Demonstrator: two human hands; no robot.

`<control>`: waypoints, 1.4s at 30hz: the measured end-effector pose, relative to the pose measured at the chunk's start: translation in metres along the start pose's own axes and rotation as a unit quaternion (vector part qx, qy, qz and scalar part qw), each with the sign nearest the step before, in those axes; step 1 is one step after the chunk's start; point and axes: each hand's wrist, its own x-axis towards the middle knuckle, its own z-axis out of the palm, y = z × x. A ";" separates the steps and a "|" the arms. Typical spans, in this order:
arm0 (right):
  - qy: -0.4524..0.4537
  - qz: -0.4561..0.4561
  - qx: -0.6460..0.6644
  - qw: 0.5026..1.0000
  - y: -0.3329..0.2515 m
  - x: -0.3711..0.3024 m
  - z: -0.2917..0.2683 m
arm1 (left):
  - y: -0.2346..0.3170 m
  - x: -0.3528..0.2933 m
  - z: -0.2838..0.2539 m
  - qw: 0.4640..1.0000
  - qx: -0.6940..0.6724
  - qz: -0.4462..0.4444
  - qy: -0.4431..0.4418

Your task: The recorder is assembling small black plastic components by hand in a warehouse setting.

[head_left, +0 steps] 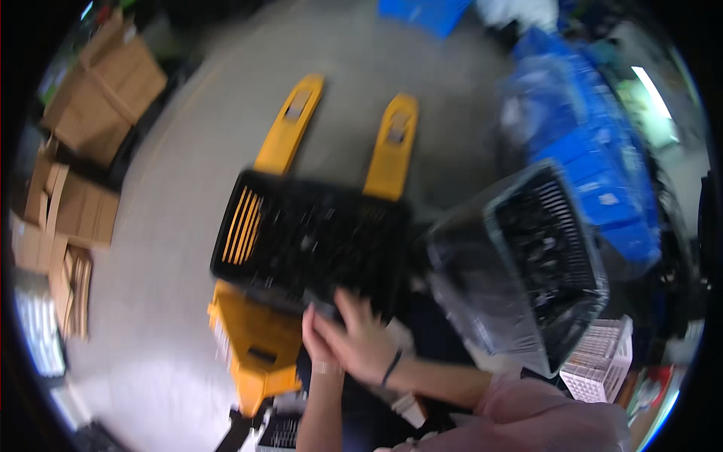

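Observation:
My left hand (316, 345) and my right hand (363, 343), a dark band on its wrist, are close together at the near edge of a black plastic crate (235, 194). Fingers of both hands are bent in toward a small greyish thing (322, 305) at their tips, too blurred to name. Inside the crate lie many small dark pieces (309, 242), smeared by motion. The crate rests across the yellow forks (388, 162) of a pallet jack (260, 350).
To the right, a second black crate (553, 192) of dark pieces leans in clear plastic film (474, 279). Beyond it are blue plastic-wrapped bins (602, 188); below, a white slatted basket (599, 361). Cardboard boxes (105, 98) line the left. Grey floor (158, 256) surrounds the pallet jack.

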 end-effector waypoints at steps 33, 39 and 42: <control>0.009 -0.510 0.342 0.789 -0.013 -0.286 -0.068 | -0.100 -0.165 0.008 0.828 0.467 -0.040 -0.307; -0.167 -0.133 0.712 0.669 0.000 -0.300 -0.121 | -0.132 -0.273 0.001 0.888 0.405 -0.096 -0.197; -0.112 -0.070 0.737 0.663 0.017 -0.293 -0.143 | -0.136 -0.262 0.014 0.815 0.421 -0.109 -0.382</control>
